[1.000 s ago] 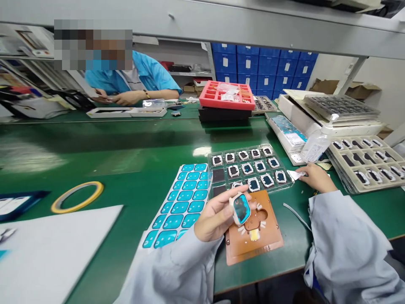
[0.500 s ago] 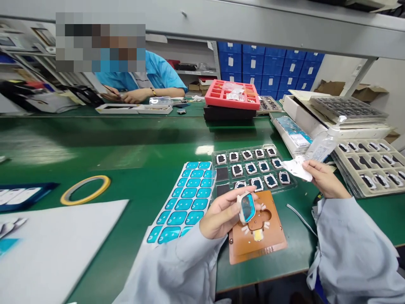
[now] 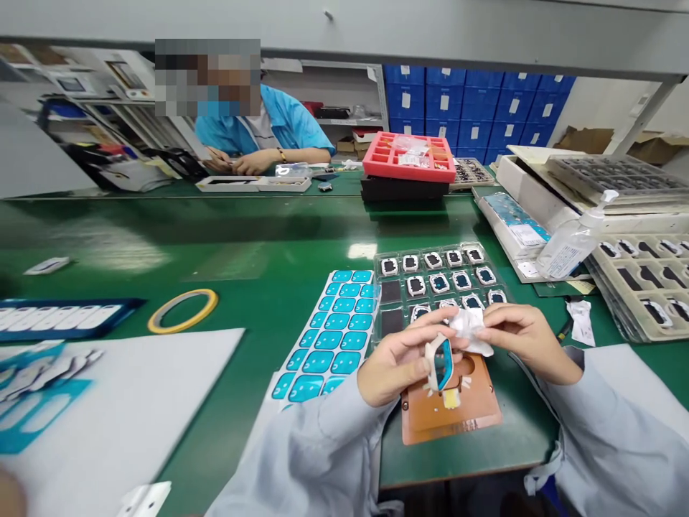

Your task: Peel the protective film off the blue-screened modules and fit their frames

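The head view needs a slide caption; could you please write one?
Left hand holding a watch case, right hand a white wipe, above a brown fixture on a green table.

A glossy green tabletop (image 3: 258, 233) spreads beneath my right grip (image 3: 530, 345) and far out to the left, where a white patch of light (image 3: 363, 250) glares off the surface. Above and beyond my grip, a broad gray beam (image 3: 403, 39) spans the room, met at right by a slanted post (image 3: 650, 115). Farther ahead, labeled blue bins (image 3: 479, 108) stand stacked beside gray shelving (image 3: 344, 90); beyond my grip to the right, cardboard boxes (image 3: 584, 140) sit before a white wall (image 3: 608, 100).
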### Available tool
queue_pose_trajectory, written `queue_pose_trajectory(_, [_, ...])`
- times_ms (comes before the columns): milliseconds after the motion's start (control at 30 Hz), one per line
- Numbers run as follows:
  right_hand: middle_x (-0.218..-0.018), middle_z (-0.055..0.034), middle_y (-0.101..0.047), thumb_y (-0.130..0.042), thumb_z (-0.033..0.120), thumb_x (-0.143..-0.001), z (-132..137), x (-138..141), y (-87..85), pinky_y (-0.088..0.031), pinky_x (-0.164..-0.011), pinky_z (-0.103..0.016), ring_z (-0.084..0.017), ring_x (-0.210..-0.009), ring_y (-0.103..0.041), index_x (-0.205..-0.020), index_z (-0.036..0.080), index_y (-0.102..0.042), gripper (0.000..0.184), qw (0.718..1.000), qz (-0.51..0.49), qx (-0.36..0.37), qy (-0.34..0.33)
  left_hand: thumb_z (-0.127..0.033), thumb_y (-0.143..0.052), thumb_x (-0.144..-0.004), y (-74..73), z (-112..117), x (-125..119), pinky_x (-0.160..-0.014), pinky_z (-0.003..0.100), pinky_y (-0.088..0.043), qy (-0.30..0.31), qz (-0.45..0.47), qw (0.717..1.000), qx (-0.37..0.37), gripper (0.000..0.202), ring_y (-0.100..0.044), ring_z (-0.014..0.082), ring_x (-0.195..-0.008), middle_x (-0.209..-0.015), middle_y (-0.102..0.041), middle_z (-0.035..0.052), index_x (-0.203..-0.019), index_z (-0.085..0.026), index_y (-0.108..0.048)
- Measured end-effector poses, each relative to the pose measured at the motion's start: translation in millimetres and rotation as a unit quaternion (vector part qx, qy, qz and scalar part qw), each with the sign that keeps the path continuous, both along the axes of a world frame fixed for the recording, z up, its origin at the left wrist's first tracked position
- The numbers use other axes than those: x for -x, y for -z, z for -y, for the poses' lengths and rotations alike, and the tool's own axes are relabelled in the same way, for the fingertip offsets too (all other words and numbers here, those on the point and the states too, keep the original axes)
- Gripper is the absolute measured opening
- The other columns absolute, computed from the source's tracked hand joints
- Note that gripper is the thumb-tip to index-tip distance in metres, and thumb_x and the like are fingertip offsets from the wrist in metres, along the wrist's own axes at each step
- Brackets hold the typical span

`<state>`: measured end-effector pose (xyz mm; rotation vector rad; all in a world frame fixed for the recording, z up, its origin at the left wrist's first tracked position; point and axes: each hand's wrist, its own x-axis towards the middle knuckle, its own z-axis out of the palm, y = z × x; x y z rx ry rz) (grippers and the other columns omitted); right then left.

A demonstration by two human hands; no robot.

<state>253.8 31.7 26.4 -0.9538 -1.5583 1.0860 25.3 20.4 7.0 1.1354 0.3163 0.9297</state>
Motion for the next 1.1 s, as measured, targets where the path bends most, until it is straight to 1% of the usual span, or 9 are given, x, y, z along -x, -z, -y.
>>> queue_pose_trajectory(100, [-0.071,-0.0043,-0.071,-0.080,0.035,-0.073,2.4,6.8,3.6,-0.052,-0.057,-0.030,-0.019,-0.064,-0.065,-0.070,0.022,-0.074,0.015,0.999,0.017,-0.032,0.012,-0.039,-0.072,-0.081,1.9,-1.6,-0.3,-0.100,0.042,-0.050,-0.015,-0.020,0.999,-0.047,0.037,-0.061,0.0282,-0.116,-0.137,-0.054,0.0117,-0.116,-0.026,-0.071])
queue_pose_trajectory(300, [-0.063,-0.0030,-0.068,-0.077,0.036,-0.077,5.5,17.9,11.2,-0.050,-0.053,-0.030,-0.018,-0.058,-0.062,-0.064,0.023,-0.071,0.019,0.983,0.075,-0.143,0.091,-0.038,-0.073,-0.081,-0.8,0.2,-2.0,-0.097,0.039,-0.051,-0.017,-0.011,0.999,-0.031,0.037,-0.064,0.0258,-0.110,-0.135,-0.057,0.0129,-0.115,-0.024,-0.070])
queue_pose_trajectory(467, [-0.065,-0.0019,-0.069,-0.077,0.034,-0.079,8.2,19.4,13.4,-0.050,-0.054,-0.029,-0.018,-0.059,-0.063,-0.066,0.024,-0.072,0.017,0.987,0.071,-0.135,0.050,-0.033,-0.072,-0.083,-2.0,1.3,-3.1,-0.082,0.025,-0.055,-0.004,0.020,1.000,0.005,0.032,-0.067,0.0190,-0.102,-0.124,-0.065,0.0090,-0.114,-0.027,-0.067])
queue_pose_trajectory(600, [-0.066,-0.0014,-0.069,-0.078,0.030,-0.078,9.5,17.1,12.4,-0.051,-0.055,-0.028,-0.017,-0.060,-0.063,-0.066,0.023,-0.070,0.016,0.982,0.088,-0.162,0.047,-0.034,-0.075,-0.080,-6.0,0.5,-3.6,-0.086,0.030,-0.055,-0.014,0.024,0.999,0.024,0.032,-0.069,0.0182,-0.095,-0.128,-0.062,0.0098,-0.109,-0.023,-0.070])
queue_pose_trajectory(733, [-0.072,-0.0036,-0.071,-0.072,0.030,-0.084,11.4,16.7,10.3,-0.052,-0.059,-0.031,-0.019,-0.065,-0.065,-0.073,0.024,-0.072,0.012,0.973,0.110,-0.198,0.039,-0.033,-0.073,-0.082,-6.3,-0.4,-1.3,-0.093,0.031,-0.053,0.016,0.032,0.995,0.089,0.031,-0.070,0.0194,-0.100,-0.117,-0.069,0.0087,-0.110,-0.022,-0.067])
queue_pose_trajectory(833, [-0.071,-0.0033,-0.070,-0.078,0.035,-0.078,9.9,14.5,8.1,-0.052,-0.062,-0.031,-0.019,-0.066,-0.064,-0.068,0.023,-0.069,0.018,0.985,0.075,-0.152,0.025,-0.032,-0.071,-0.084,-5.3,-0.6,2.8,-0.099,0.032,-0.050,0.026,0.031,0.992,0.121,0.031,-0.067,0.0206,-0.109,-0.118,-0.069,0.0090,-0.113,-0.021,-0.065])
queue_pose_trajectory(933, [-0.064,-0.0004,-0.064,-0.081,0.045,-0.072,5.1,8.5,6.2,-0.048,-0.053,-0.027,-0.015,-0.058,-0.059,-0.067,0.021,-0.062,0.031,0.998,-0.018,-0.038,0.049,-0.032,-0.069,-0.086,-7.1,0.0,6.2,-0.103,0.034,-0.047,0.023,0.030,0.991,0.131,0.031,-0.064,0.0231,-0.116,-0.123,-0.067,0.0091,-0.114,-0.021,-0.063])
queue_pose_trajectory(1033, [-0.061,0.0039,-0.056,-0.078,0.050,-0.072,-1.1,0.9,4.4,-0.042,-0.045,-0.022,-0.012,-0.051,-0.052,-0.073,0.022,-0.052,0.038,0.986,-0.120,0.068,0.096,-0.031,-0.068,-0.087,-10.2,1.0,7.4,-0.106,0.037,-0.045,0.013,0.021,0.990,0.141,0.031,-0.061,0.0249,-0.120,-0.124,-0.066,0.0097,-0.114,-0.019,-0.062])
queue_pose_trajectory(1100, [-0.065,0.0043,-0.057,-0.078,0.048,-0.073,-4.3,-3.0,3.0,-0.046,-0.049,-0.022,-0.012,-0.055,-0.055,-0.079,0.024,-0.047,0.039,0.976,-0.164,0.098,0.107,-0.032,-0.068,-0.086,-10.8,1.2,7.1,-0.106,0.038,-0.046,0.014,0.019,0.990,0.141,0.033,-0.061,0.0260,-0.119,-0.124,-0.066,0.0112,-0.115,-0.018,-0.062])
